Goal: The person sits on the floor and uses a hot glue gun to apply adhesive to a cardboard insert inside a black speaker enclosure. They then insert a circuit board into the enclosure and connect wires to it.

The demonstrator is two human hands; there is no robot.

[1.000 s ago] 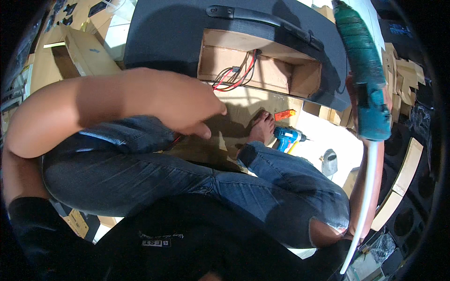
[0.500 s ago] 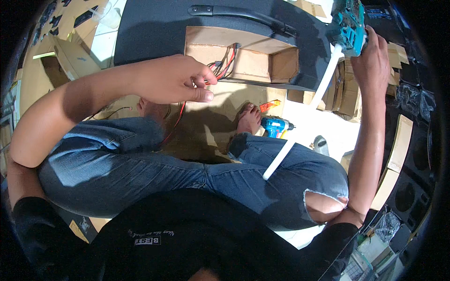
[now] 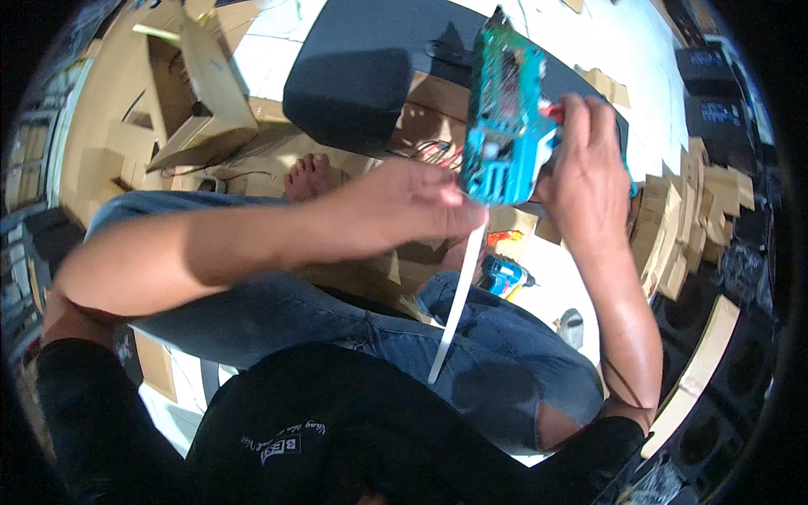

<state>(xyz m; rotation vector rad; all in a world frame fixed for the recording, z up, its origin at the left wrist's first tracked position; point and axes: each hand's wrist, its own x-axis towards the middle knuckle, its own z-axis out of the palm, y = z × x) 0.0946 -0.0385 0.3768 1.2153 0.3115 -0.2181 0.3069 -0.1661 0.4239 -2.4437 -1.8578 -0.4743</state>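
My right hand (image 3: 589,172) grips a teal cordless glue gun (image 3: 503,126), fingers wrapped round its handle. A long white glue stick (image 3: 454,316) runs from the gun's rear end down over my lap. My left hand (image 3: 412,202), slightly blurred, closes thumb and fingers on the stick right at that end. Beyond my hands lies a black speaker box (image 3: 345,84). Its bare wooden recess (image 3: 425,118) holds red and black wires (image 3: 433,151), partly hidden by the gun and my left hand.
A blue drill (image 3: 505,276) and an orange-red packet (image 3: 505,237) lie by my right leg, near a grey metallic piece (image 3: 571,326). An opened cardboard box (image 3: 206,93) stands at left. Cardboard pieces (image 3: 699,210) and black speakers (image 3: 715,370) line the right side.
The glue gun and its stick have come from the far right to the middle in my right hand. My left hand has left the wires' side and met the stick. The view has shifted.
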